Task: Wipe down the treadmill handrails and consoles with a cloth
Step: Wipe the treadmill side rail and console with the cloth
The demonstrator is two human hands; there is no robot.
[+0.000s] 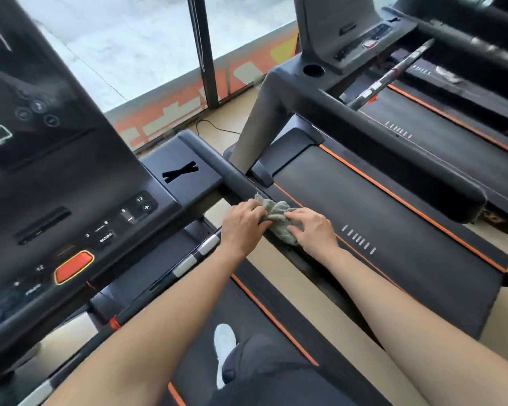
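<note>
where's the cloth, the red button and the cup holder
cloth (276, 213): head view, bunched middle
red button (74, 266): head view, centre of its face
cup holder (313, 69): head view, dark opening

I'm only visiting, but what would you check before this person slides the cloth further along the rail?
1. Cloth sits on the handrail: ok, bunched on top of it.
2. Left hand holds the cloth: ok, fingers curled round its near side.
3. Right hand holds the cloth: ok, bent fingers grip its far side.
4. Handrail stretch toward the console is free of obstacles: ok.
5. Cloth is damp and clean enough: cannot tell.
6. Console already wiped: cannot tell.
</note>
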